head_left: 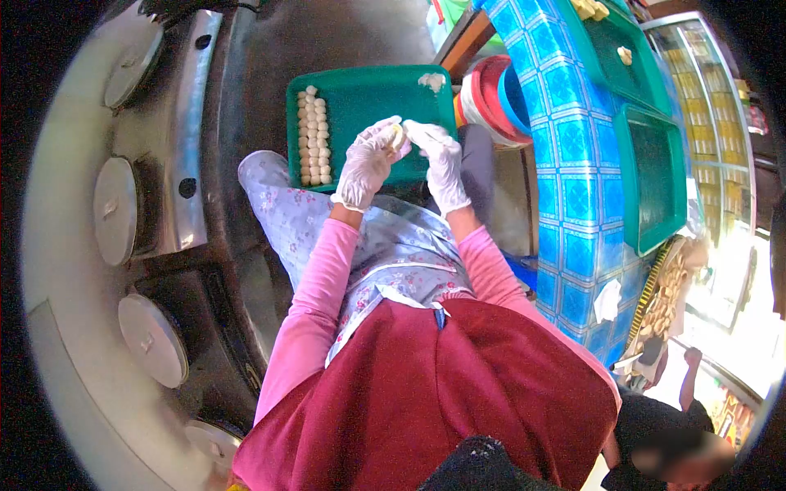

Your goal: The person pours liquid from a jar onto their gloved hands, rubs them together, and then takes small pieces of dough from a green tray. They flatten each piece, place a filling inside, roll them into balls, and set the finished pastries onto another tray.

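My left hand (370, 162), in a thin white glove, is closed with its fingers around a small pale yellowish piece, apparently dough (398, 136). My right hand (440, 157), gloved too, has its fingers bent together close beside that piece; whether anything is in them is hidden. Both hands are over the near edge of a green tray (360, 80). Small round dough balls (313, 135) sit in tight rows along the tray's left side. In its far right corner lies a white lump (432, 82), perhaps dough or flour.
On my right stands a table with a blue checked cover (573, 176), bearing another green tray (655, 180). Red and blue tubs (494, 98) stand beyond my right hand. Several round lids (116, 210) line the left. Another person (663, 425) is at lower right.
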Demonstrator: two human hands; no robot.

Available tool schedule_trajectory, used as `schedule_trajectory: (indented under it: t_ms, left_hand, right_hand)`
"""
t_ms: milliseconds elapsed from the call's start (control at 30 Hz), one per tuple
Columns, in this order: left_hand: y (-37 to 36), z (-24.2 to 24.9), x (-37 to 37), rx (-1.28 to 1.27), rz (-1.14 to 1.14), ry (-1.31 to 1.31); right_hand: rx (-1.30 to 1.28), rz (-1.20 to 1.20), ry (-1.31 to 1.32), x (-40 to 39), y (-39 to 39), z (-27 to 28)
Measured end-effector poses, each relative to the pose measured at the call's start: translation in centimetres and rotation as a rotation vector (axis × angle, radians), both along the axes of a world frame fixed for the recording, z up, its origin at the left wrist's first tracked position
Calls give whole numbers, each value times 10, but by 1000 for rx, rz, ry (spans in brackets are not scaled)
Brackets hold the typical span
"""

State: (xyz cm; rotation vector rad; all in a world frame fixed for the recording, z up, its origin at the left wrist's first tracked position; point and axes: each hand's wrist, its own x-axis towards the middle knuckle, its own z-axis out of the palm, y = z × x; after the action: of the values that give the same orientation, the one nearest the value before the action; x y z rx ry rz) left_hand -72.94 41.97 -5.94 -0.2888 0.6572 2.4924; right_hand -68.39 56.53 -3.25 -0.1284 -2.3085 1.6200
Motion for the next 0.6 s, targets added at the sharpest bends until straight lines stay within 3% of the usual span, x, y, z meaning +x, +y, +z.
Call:
schedule_trajectory:
  t_ms: [33, 133, 267, 367, 433, 533, 600]
  left_hand:
    - [-1, 3, 0, -1, -50, 23]
    - [-5, 17, 2, -90, -128, 95]
    - [-12, 30, -1, -327, -180, 205]
    - [-19, 42, -3, -482, -291, 316]
    - [-26, 45, -9, -523, -361, 390]
    - [-31, 53, -17, -386, -471, 419]
    - [-33, 56, -17, -416, -523, 486]
  right_hand:
    - [-760, 22, -320, -3, 4, -7]
    - [-1249, 129, -275, -2, -1, -26]
    - [-1263, 121, -187, -3, -6, -30]
    - [-1297, 252, -235, -7, -1, -23]
    - [-1385, 313, -310, -5, -1, -10]
    - [-1402, 332, -414, -5, -7, 0]
    - [-1418, 504, -382, -4, -5, -5]
